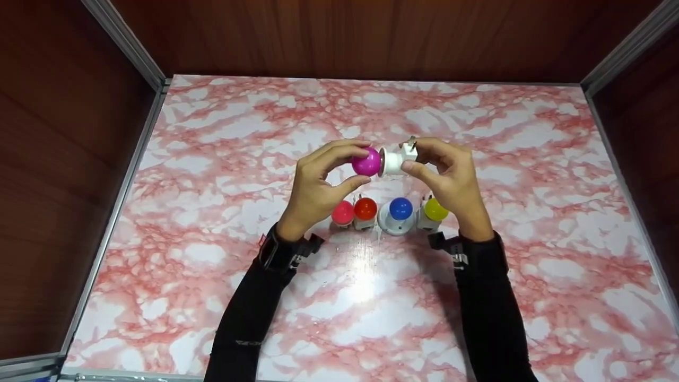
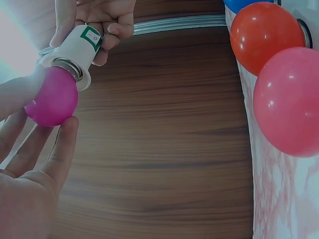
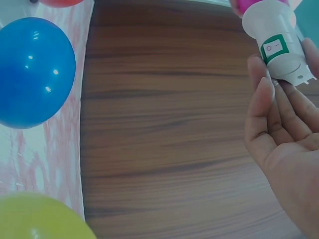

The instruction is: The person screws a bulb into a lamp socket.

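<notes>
My left hand [image 1: 321, 183] holds a magenta light bulb [image 1: 366, 162] between thumb and fingers. In the left wrist view the metal screw base of the bulb [image 2: 54, 97] sits at the mouth of a white lamp socket [image 2: 79, 45]. Thumb and fingers of my right hand [image 1: 451, 170] grip that socket [image 1: 395, 161] by its plug end, prongs pointing away from the bulb. A switch with a green surround [image 3: 273, 48] shows on the socket's side in the right wrist view. Both hands are above the table, just beyond a row of bulbs.
Nearer me on the marbled table [image 1: 212, 297] stand a pink bulb [image 1: 342, 213], a red bulb [image 1: 365, 209], a blue bulb [image 1: 401, 208] on a round white base and a yellow bulb [image 1: 435, 209], each in a white holder. Brown wood-grain panels [image 1: 345, 40] enclose the table's back and sides.
</notes>
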Demonstrator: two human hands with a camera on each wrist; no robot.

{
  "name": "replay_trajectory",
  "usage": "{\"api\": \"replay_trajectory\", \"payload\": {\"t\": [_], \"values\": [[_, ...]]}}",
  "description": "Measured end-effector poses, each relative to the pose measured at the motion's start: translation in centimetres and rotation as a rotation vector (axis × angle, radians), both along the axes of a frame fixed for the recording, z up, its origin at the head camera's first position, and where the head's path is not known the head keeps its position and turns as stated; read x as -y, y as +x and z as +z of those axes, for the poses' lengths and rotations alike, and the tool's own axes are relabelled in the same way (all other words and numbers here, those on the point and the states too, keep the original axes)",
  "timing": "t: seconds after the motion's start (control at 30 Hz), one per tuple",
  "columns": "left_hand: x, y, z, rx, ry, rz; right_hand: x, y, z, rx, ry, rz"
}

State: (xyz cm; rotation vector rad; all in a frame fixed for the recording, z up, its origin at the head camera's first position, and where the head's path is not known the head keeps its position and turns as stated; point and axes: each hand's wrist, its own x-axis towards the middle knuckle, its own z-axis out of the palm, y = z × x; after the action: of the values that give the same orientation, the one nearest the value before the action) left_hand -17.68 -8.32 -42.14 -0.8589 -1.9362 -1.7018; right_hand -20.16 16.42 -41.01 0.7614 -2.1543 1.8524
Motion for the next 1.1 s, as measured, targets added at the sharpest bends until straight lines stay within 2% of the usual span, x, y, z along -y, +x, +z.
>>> {"api": "replay_trajectory", "payload": {"t": [0.23,0.57,0.87,1.1], "values": [[0.05,0.02,-0.07,0.06,-0.044,0.034,0.02,0.01,0.11,-0.036,0.006,0.009],[-0.02,0.09,-0.1,0.196,-0.093,0.091,0.15,0.14,0.19,-0.128,0.017,0.026],[-0.07,0.15,-0.1,0.203,-0.074,0.065,0.26,0.06,0.16,-0.153,0.027,0.04],[-0.03,0.13,0.04,0.179,-0.065,0.06,0.29,0.07,0.32,-0.146,0.025,0.045]]}}
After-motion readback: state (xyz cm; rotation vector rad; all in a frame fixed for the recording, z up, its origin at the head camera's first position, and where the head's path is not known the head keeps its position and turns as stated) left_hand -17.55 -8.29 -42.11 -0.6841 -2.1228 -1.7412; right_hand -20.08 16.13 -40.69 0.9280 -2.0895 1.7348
